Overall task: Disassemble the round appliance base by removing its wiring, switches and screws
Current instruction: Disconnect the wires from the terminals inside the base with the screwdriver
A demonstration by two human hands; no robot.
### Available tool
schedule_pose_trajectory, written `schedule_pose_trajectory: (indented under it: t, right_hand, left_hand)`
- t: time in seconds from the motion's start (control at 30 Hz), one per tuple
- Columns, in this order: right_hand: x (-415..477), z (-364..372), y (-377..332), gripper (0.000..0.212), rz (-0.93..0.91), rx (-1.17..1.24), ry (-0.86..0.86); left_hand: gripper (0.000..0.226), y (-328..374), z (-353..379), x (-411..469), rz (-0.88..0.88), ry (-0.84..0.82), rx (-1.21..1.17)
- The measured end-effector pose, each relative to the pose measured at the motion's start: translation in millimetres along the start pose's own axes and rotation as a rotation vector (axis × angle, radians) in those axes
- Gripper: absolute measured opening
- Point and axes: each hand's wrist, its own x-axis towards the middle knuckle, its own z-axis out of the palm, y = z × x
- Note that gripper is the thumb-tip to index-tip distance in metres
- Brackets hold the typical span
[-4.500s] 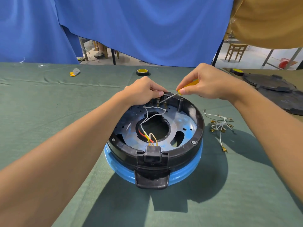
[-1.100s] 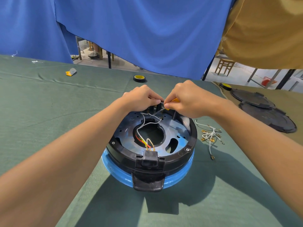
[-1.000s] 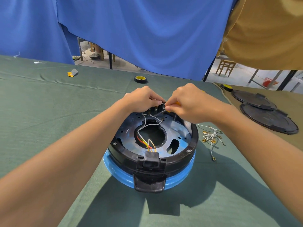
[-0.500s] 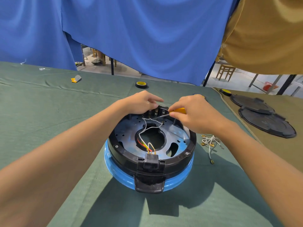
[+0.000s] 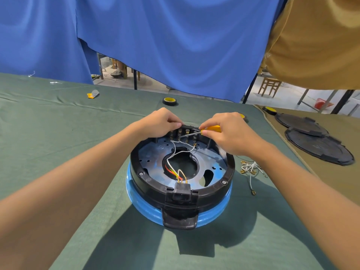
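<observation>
The round appliance base, black with a blue lower ring, lies upside down on the green cloth. White, yellow and red wires run across its metal plate from the near socket to a row of switch terminals at the far rim. My left hand grips that far rim beside the terminals. My right hand is closed on a yellow-handled screwdriver. Its metal tip points left onto the terminals.
A loose bundle of white wires lies on the cloth right of the base. Two black round covers rest at the far right. A tape roll and a small yellow scrap sit farther back. Blue curtains hang behind the table.
Both hands stay at the far rim. My hands have drawn slightly apart, showing more of the yellow handle and the terminals. The view has shifted a little.
</observation>
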Motion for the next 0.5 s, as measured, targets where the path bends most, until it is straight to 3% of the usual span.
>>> schedule_pose_trajectory:
  t: [0.4, 0.5]
  right_hand:
    - [2, -3, 7, 0.017, -0.022, 0.037, -0.072]
    - [1, -5, 12, 0.015, -0.005, 0.067, -0.013]
  left_hand:
    - [0.027, -4, 2, 4, -0.015, 0.015, -0.029]
    - [0.028, -3, 2, 4, -0.014, 0.006, -0.027]
